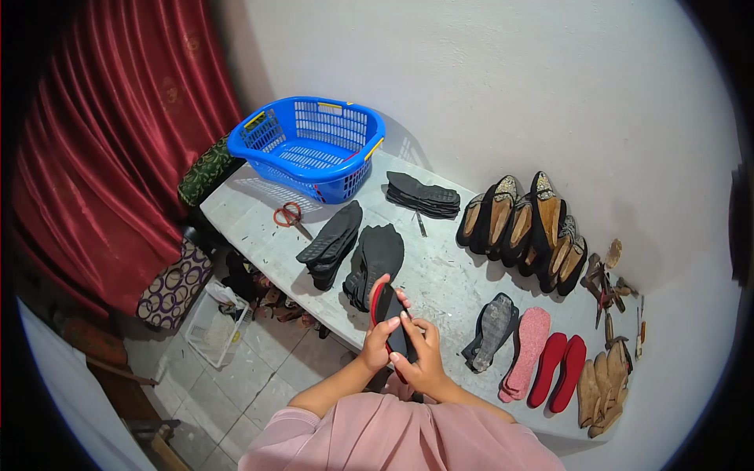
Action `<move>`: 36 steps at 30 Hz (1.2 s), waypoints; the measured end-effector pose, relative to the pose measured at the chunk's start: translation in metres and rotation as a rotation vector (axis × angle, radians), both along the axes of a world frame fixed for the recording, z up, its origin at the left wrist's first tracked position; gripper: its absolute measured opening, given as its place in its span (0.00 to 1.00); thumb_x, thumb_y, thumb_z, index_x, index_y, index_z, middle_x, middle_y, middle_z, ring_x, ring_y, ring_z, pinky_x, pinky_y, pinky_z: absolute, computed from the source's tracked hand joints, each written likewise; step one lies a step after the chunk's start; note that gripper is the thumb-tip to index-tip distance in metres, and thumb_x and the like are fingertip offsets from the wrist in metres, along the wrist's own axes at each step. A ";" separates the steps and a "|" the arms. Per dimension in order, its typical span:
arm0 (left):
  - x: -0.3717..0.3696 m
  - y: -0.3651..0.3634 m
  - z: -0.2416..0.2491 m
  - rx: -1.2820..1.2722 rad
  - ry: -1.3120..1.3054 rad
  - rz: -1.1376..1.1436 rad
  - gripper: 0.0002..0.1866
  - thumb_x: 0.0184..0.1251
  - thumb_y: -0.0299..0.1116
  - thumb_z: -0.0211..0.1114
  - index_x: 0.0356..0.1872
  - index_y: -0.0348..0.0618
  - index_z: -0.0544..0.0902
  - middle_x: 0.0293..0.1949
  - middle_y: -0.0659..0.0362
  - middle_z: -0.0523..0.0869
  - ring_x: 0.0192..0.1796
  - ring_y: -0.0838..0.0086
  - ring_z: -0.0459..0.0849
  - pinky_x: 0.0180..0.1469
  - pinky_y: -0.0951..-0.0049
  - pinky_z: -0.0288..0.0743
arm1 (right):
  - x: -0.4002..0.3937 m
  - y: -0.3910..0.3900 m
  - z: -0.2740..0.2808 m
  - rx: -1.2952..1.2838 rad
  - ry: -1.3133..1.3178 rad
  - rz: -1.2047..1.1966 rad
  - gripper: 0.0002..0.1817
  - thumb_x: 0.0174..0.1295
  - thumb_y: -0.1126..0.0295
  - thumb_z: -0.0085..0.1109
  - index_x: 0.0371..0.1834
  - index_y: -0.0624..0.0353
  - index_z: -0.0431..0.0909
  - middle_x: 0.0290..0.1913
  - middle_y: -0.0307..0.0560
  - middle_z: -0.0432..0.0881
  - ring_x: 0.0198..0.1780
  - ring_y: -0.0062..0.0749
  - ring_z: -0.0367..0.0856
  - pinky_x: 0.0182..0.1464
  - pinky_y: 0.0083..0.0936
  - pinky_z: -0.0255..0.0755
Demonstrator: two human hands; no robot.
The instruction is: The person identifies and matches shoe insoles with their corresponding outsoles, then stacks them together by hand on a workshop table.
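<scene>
Both of my hands are closed around a black shoe sole (390, 306) with a red edge, held up in front of my body. My left hand (378, 347) grips its left side, with the thumb on the black face. On the other side, my right hand (422, 355) holds the lower right part, its thumb and fingers on the sole. Just beyond the hands lies a stack of dark soles (378, 255), and left of it is another dark sole stack (331, 239).
Orange-handled scissors (289, 216) lie near a blue basket (306, 169). More dark soles (424, 195), black flats (522, 224), grey soles (493, 326), pink insoles (528, 349), red insoles (558, 369), wooden shoe lasts (603, 388) and hand tools (605, 290) occupy the white table (432, 290).
</scene>
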State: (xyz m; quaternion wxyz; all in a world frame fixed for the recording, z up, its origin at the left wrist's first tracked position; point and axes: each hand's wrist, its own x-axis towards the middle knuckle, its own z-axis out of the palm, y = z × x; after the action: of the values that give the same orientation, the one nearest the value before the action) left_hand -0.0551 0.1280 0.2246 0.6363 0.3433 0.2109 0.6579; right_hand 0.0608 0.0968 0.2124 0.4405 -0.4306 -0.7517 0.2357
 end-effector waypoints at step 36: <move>-0.283 -0.156 -0.011 -0.005 0.123 0.377 0.21 0.66 0.39 0.60 0.50 0.29 0.74 0.46 0.45 0.81 0.49 0.61 0.81 0.54 0.62 0.75 | -0.202 -0.058 -0.028 -1.100 0.185 0.946 0.24 0.54 0.70 0.64 0.54 0.63 0.71 0.46 0.41 0.78 0.46 0.24 0.76 0.52 0.23 0.68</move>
State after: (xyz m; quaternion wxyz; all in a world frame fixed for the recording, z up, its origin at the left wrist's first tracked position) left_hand -0.3385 -0.0283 0.2140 0.4886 0.3355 0.3117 0.7427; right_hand -0.1411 0.0388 0.1842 0.0734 -0.1971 -0.5898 0.7797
